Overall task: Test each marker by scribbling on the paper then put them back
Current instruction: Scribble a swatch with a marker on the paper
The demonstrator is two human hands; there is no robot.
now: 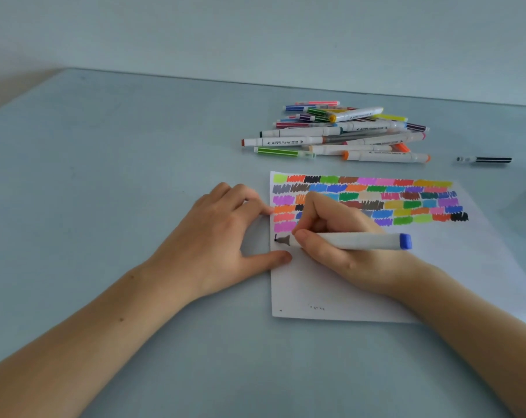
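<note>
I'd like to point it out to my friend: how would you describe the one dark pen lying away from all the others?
Start at the sheet of paper covered in coloured scribbles, then look past its far edge to the heap of pens. To the right of that heap, lying apart on the bare table, is the lone pen. It is thin and black-striped with a pale end, and touches no other pen.

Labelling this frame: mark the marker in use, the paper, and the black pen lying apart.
marker (355, 241), head view, white barrel.
paper (346, 291), head view, bare lower part.
black pen (490, 159), head view, striped barrel.
</note>
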